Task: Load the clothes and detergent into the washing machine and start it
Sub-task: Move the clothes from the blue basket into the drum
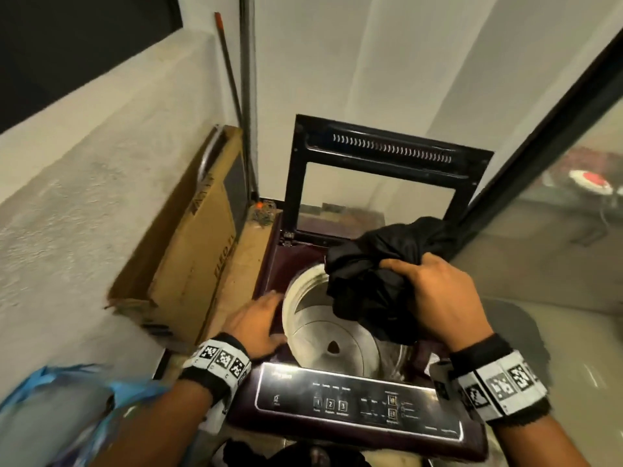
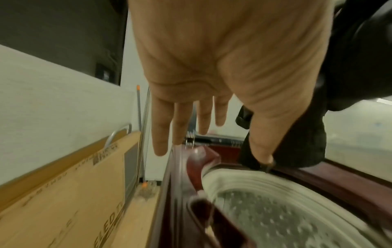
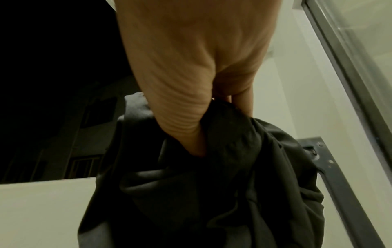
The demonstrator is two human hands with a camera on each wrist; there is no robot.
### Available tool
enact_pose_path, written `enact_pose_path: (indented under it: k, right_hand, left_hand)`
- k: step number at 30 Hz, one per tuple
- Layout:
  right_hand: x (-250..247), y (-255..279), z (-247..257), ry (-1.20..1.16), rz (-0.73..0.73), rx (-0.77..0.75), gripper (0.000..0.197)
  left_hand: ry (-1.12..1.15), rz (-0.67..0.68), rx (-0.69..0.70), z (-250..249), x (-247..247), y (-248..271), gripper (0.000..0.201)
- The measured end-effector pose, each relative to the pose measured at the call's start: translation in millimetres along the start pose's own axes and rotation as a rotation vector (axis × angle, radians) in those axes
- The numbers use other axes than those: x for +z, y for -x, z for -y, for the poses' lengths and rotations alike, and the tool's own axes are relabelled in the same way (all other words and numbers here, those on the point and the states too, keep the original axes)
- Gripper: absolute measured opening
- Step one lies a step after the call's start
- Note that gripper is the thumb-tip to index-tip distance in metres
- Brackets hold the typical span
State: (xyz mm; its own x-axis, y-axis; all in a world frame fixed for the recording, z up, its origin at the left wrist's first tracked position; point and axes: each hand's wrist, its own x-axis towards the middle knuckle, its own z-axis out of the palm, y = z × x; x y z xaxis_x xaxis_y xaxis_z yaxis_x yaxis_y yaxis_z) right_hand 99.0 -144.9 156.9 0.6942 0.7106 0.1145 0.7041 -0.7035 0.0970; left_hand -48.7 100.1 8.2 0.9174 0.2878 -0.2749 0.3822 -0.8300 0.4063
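Head view: right hand (image 1: 441, 294) grips black garment (image 1: 377, 271) over drum (image 1: 323, 338); left hand (image 1: 259, 325), fingers straight, at 9 o'clock; panel buttons (image 1: 330, 404) read 1, 2, 3.

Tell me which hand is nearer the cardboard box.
Left. The left hand rests on the washer's top beside the cardboard box; the right hand grips the black garment over the drum's far side.

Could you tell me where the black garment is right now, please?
In the head view, the black garment hangs bunched in the right hand over the drum's right side, before the raised lid.
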Motion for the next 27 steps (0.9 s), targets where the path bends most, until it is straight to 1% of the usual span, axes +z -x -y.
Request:
enact_pose_path:
  k: [2, 3, 5, 9, 11, 14, 15, 18, 19, 22, 24, 27]
  right_hand:
    - [19.2, 0.0, -9.5, 0.016, 0.073, -0.002, 0.056]
    - [27.3, -0.7, -14.2, 0.014, 0.11, 0.005, 0.054]
    - [39.6, -3.7, -21.0, -0.017, 0.168, 0.006, 0.048]
    - [62.3, -13.7, -24.8, -0.057, 0.249, -0.036, 0.044]
    - [73.8, -21.1, -21.1, -0.048, 0.282, -0.057, 0.044]
    - [98.0, -32.0, -17.5, -0.049, 0.322, -0.091, 0.048]
    - [106.2, -36.9, -16.3, -0.048, 0.383, -0.118, 0.052]
    - [124.3, -51.6, -13.7, -0.152, 0.625, -0.172, 0.059]
    - [128.4, -55.6, -13.3, -0.178, 0.656, -0.186, 0.059]
    - [138.4, -60.6, -16.6, -0.224, 0.651, -0.193, 0.057]
    - [138.2, -57.6, -17.4, -0.199, 0.65, -0.213, 0.059]
    - [132.4, -52.0, -16.2, -0.177, 0.64, -0.237, 0.064]
  left_hand:
    - [-0.11, 0.197, -0.077, 4.9, 31.9, -5.3, 0.1]
    - [-0.154, 0.259, -0.099, 5.1, 43.8, -7.9, 0.103]
    - [-0.178, 0.303, -0.115, 2.1, 52.8, -10.2, 0.104]
    - [-0.165, 0.363, -0.167, -7.7, 45.8, -14.8, 0.108]
    - [-0.136, 0.375, -0.192, -9.2, 45.3, -15.5, 0.108]
    - [-0.096, 0.349, -0.212, -6.4, 48.0, -12.0, 0.106]
    - [-0.085, 0.341, -0.219, -5.6, 48.6, -10.3, 0.104]
    - [-0.067, 0.33, -0.226, -6.6, 47.4, -6.8, 0.1]
    - [-0.063, 0.331, -0.229, -6.9, 46.6, -6.7, 0.099]
    - [-0.051, 0.325, -0.242, -6.7, 46.9, -7.4, 0.1]
    - [-0.053, 0.315, -0.248, -7.8, 47.9, -5.7, 0.099]
    - [-0.064, 0.266, -0.232, -8.1, 50.4, 3.2, 0.09]
